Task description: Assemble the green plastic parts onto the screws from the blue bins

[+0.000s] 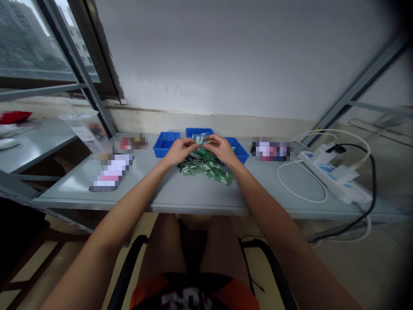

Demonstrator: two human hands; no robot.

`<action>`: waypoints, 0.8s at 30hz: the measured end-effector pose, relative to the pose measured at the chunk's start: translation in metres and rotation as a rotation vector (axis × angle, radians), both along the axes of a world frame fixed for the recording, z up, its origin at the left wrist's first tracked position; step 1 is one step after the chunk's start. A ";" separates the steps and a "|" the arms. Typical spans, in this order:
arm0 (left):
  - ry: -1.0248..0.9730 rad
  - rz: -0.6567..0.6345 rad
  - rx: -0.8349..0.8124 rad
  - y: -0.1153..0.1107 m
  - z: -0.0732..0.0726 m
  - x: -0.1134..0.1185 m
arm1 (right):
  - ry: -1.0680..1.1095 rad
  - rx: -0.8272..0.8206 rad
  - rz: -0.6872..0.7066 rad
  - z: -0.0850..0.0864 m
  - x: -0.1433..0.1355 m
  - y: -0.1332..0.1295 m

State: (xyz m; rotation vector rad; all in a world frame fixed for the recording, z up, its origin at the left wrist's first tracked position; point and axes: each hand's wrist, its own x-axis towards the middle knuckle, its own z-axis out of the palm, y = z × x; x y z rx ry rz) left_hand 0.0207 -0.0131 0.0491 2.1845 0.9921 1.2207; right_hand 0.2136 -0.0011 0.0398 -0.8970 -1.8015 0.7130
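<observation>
Orange-and-black clothing point(193, 295) is seen nearest, beyond which a small transparent packet point(200, 138) is pinched by left hand point(180, 151) and right hand point(222, 149) over heaped green packets point(208, 167).

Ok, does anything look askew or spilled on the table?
The black cable hangs past the front edge of the table, at right, and might snag. The green packets lie heaped, not clearly spilled.

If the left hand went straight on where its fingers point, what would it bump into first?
Probably the small plastic bag, right at the fingertips of the left hand. Beyond it comes the right hand, though depth is hard to judge.
</observation>
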 end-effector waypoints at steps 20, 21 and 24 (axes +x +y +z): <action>-0.197 -0.024 -0.213 0.006 0.001 -0.003 | -0.178 0.181 -0.151 0.006 -0.005 -0.014; -0.200 -0.022 -0.222 0.005 0.002 -0.002 | -0.179 0.189 -0.156 0.007 -0.005 -0.015; -0.223 -0.027 -0.235 0.002 0.005 -0.002 | -0.167 0.188 -0.154 0.009 -0.006 -0.017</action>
